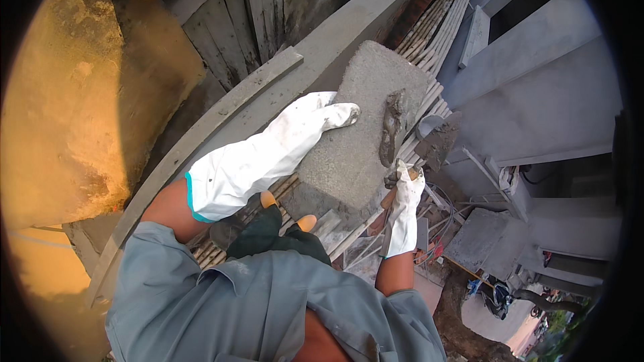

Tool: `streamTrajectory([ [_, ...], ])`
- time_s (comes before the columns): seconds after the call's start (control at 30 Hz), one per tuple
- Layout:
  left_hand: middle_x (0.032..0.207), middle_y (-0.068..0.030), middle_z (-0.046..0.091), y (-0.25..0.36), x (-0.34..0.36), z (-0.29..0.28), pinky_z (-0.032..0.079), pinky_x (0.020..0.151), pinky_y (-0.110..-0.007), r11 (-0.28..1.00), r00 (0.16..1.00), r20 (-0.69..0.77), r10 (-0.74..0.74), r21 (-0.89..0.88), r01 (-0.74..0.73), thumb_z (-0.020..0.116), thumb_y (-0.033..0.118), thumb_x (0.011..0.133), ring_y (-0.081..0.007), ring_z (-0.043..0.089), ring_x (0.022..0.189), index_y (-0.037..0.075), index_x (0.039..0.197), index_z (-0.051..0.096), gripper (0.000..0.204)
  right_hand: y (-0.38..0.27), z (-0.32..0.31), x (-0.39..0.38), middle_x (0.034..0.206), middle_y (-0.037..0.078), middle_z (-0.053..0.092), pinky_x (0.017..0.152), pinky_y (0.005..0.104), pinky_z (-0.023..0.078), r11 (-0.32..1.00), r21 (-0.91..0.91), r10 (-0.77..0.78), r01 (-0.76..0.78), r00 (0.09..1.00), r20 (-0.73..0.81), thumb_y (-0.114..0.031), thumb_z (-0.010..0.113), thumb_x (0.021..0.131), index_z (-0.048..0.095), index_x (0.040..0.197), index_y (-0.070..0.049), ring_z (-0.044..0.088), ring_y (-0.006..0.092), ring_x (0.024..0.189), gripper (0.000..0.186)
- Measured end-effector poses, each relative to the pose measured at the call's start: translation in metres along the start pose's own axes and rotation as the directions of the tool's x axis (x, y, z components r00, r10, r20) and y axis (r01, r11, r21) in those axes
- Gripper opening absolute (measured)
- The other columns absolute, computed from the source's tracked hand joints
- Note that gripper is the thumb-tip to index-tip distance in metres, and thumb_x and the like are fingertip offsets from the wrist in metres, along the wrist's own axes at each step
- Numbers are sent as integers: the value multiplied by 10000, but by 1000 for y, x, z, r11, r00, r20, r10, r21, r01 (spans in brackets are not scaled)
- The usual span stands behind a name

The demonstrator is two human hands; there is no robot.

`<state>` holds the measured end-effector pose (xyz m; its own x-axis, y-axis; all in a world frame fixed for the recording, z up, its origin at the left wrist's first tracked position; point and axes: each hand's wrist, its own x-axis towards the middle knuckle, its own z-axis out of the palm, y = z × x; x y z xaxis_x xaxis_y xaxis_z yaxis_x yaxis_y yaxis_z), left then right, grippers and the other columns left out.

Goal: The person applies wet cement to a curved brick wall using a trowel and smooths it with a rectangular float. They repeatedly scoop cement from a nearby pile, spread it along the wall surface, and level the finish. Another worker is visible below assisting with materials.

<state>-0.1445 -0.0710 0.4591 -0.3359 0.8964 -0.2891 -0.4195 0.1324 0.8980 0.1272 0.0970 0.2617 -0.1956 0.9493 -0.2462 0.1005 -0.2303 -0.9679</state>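
A grey concrete block [352,137] lies at a slant in front of me, a dark ridge of wet mortar [391,127] along its right side. My left hand [329,112], in a long white glove with a teal hem, grips the block's left edge. Its thumb lies over the top face; the other fingers are partly hidden. Off the block's right edge, my white-gloved right hand [406,184] is closed round a trowel, with mortar smeared at the fingers. The trowel's blade [439,142] points up and away, coated with grey mortar.
Bamboo poles [443,23] run beneath and beyond the block, with my boots [261,231] on them. A curved concrete ledge [201,127] passes on the left, before a yellow wall [60,127]. At right, far below, are cables and a grey board [486,241].
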Motion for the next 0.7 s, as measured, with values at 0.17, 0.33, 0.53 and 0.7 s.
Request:
streamTrajectory([
  [0.17, 1203, -71, 649, 47, -33, -101, 525, 957, -326, 993, 989, -103, 106, 53, -101, 638, 326, 984, -157, 645, 1072, -12, 1358, 526, 516, -120, 82, 41, 747, 58, 653, 514, 313, 537, 980, 199, -23, -26, 970, 241, -310, 746, 961, 635, 1003, -64, 629, 179, 559, 273],
  [0.33, 1154, -60, 665, 70, -53, -192, 538, 901, -324, 973, 932, -281, 229, 78, -216, 615, 306, 990, -149, 651, 1014, 2, 1257, 611, 404, -186, 178, 109, 845, 89, 663, 577, 329, 555, 930, 354, -91, -98, 872, 480, -263, 699, 998, 620, 1096, -42, 657, 206, 669, 254],
  [0.53, 1106, -51, 671, 60, -47, -271, 524, 924, -301, 972, 928, -290, 234, 51, -229, 658, 285, 963, -133, 644, 1009, -12, 1235, 610, 406, -177, 286, 196, 1011, 180, 720, 691, 406, 605, 973, 225, -56, -48, 899, 434, -237, 714, 949, 636, 1215, 1, 740, 322, 834, 366],
  [0.7, 1073, -30, 656, 40, -28, -313, 533, 896, -290, 970, 934, -262, 241, 80, -228, 672, 299, 936, -112, 642, 974, -11, 1252, 582, 452, -140, 323, 228, 972, 170, 691, 684, 407, 616, 981, 195, -83, -3, 898, 432, -241, 702, 947, 620, 1182, 36, 734, 327, 812, 372],
])
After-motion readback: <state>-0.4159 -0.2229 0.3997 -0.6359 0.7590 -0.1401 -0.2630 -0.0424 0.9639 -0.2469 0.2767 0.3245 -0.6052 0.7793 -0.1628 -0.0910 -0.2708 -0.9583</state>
